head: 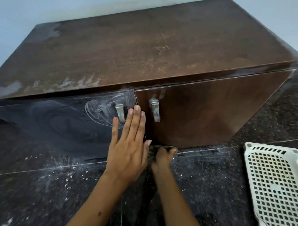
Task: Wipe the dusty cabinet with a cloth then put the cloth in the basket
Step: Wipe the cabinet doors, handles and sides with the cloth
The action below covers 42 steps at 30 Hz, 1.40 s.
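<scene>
A low brown wooden cabinet [149, 55] stands against the wall, its top dulled with pale dust streaks. Its left door [63, 120] carries white smears around a metal handle [119, 113]; the right door [207, 108] has a second handle [155, 111]. My left hand [129, 147] lies flat with straight fingers against the seam between the doors. My right hand [162, 158] is low at the foot of the right door, gripping a dark mottled cloth [155, 149] that it partly hides.
A white perforated plastic basket [272, 190] sits on the dark speckled stone floor [206, 188] at the right. White dust and crumbs lie scattered over the floor in front of the cabinet. A pale wall [46, 1] runs behind.
</scene>
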Available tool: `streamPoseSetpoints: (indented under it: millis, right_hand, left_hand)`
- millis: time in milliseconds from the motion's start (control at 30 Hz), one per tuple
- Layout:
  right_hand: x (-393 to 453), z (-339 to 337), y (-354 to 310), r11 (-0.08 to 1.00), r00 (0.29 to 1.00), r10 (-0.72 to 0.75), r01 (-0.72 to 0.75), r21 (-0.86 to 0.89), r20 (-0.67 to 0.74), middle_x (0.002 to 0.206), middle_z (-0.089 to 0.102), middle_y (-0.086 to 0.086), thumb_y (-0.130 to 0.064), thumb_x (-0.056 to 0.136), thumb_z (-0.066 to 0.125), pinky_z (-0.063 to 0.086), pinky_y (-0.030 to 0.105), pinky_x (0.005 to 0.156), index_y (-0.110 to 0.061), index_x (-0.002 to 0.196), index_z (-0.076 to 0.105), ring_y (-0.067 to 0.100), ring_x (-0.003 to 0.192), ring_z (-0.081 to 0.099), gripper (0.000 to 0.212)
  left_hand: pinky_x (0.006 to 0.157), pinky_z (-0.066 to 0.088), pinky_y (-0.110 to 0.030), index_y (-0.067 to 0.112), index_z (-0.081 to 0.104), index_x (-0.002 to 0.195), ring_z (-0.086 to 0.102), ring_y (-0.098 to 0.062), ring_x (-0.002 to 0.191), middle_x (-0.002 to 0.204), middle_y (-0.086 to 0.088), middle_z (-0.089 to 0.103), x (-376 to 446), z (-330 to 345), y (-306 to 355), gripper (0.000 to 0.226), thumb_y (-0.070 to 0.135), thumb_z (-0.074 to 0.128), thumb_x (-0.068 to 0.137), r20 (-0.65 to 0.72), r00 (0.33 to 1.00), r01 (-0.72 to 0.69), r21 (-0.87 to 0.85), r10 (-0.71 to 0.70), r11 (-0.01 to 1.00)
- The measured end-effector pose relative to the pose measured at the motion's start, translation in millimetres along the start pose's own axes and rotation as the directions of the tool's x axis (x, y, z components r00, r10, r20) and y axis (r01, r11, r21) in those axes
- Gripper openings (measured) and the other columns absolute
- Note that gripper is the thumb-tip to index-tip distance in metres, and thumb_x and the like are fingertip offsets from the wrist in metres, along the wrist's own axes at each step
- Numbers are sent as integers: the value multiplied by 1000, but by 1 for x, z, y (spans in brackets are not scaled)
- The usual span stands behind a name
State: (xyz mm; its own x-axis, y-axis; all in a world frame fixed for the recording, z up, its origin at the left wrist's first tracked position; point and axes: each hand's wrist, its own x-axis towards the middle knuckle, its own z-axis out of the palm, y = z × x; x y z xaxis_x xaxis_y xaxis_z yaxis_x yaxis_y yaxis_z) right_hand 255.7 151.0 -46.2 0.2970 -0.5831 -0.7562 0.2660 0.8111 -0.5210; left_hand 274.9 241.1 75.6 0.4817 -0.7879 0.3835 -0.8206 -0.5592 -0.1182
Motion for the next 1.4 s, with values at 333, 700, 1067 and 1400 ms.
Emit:
streamPoseSetpoints:
  millis: [333,700,1067,1400]
  right_hand:
    - [-45,20,7,396,527,-807,818,-418,266,156,-15,-4,-53,96,27,-1,12,114,-23,151,-3,13,145,-11,70]
    - [-41,13,-23,-26,191,-879,896,-443,437,155,-20,-13,-49,99,27,-2,34,119,-34,150,-5,18,145,-14,61]
    - [-46,18,-78,-688,-370,-679,621,-375,634,159,6,-6,-12,103,32,21,42,116,-26,144,33,19,146,12,43]
    - [-107,36,-74,-212,54,-895,823,-528,443,157,9,10,16,75,35,6,28,119,-10,148,28,26,146,6,78]
  left_hand:
    - [116,3,-51,3,13,149,4,-23,146,158,-11,4,2,3,7,64,37,24,96,69,997,34,-73,-29,997]
    - [115,5,-50,4,13,150,6,-21,147,159,-9,5,0,-3,7,63,36,24,97,73,997,38,-147,-27,988]
    - [117,-10,-39,10,4,151,-4,-13,147,159,1,-6,-5,-20,4,59,39,14,100,60,998,28,-349,-7,937]
    - [118,-2,-42,7,12,150,3,-17,147,159,-4,5,-6,-43,-1,59,39,10,100,-78,994,34,-428,-74,903]
